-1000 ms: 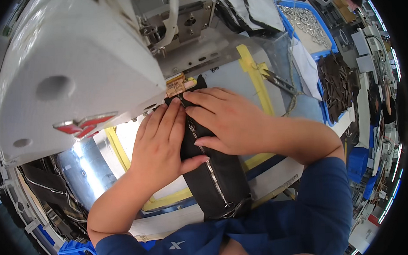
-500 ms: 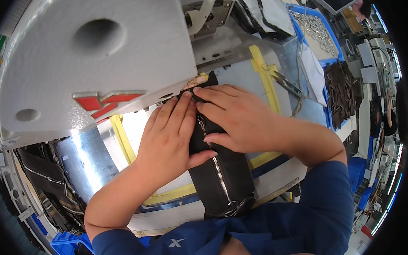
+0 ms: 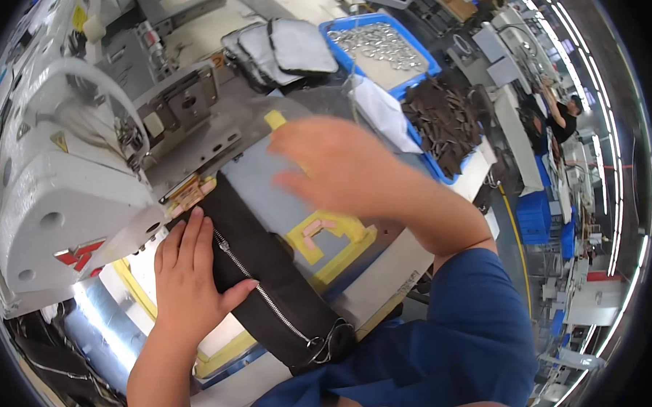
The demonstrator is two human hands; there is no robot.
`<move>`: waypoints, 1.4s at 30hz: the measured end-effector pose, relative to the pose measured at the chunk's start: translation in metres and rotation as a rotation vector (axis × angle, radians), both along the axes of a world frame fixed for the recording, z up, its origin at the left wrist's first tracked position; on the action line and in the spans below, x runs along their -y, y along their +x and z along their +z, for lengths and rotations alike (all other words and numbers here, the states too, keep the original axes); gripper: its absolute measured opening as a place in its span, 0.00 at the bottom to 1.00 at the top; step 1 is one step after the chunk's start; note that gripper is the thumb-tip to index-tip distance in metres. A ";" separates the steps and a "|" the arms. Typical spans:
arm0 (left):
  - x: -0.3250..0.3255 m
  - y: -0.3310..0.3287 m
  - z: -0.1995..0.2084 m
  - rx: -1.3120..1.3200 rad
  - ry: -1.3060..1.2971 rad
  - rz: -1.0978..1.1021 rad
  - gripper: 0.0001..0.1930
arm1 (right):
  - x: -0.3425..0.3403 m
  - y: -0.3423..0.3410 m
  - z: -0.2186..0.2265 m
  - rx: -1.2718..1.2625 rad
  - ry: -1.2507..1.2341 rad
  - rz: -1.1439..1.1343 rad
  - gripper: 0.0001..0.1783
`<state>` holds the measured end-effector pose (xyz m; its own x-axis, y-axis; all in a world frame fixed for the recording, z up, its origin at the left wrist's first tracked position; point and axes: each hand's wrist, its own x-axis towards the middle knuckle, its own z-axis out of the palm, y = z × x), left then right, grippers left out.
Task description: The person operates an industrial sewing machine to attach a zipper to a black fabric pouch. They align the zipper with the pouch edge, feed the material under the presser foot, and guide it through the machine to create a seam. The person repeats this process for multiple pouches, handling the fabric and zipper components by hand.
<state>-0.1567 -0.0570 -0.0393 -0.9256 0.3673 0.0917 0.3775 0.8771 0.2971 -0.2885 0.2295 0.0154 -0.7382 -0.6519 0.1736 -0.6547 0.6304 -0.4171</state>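
We have our left hand [image 3: 191, 275] laid flat on a black zippered strip [image 3: 271, 278], fingers together and pointing up toward the sewing machine [image 3: 64, 207], thumb splayed out to the right across the fabric — pressing it down, not pinching it. The strip lies on the grey work table [image 3: 266, 173] with its long axis running diagonally: its upper end sits at the machine's foot beside a small tan clamp piece [image 3: 187, 193], and its lower end, where a metal ring and zipper pull [image 3: 319, 342] gather, comes back toward our body. The silver zipper line [image 3: 261, 290] follows that same diagonal. Our right hand [image 3: 339, 166] is up off the table, blurred, fingers loosely spread and holding nothing that we can make out; it hovers above and to the right of the strip, over the yellow tape guides [image 3: 327, 236]. So the strip lies down and to the left of the right hand, and the left hand is plainly the nearer — it is already on it. Further right, well apart from both hands, stand a blue bin of metal parts [image 3: 381, 45], a heap of dark pieces [image 3: 442, 118] and a stack of grey pouches [image 3: 283, 49].
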 end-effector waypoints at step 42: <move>0.003 0.004 -0.003 -0.177 0.077 -0.181 0.37 | 0.082 -0.009 -0.046 0.089 -0.155 0.411 0.13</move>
<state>-0.1530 -0.0596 -0.0424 -0.8122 0.5113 0.2808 0.5785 0.7677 0.2757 -0.2976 0.1473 -0.0311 -0.4397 -0.8656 0.2397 -0.7948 0.2508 -0.5525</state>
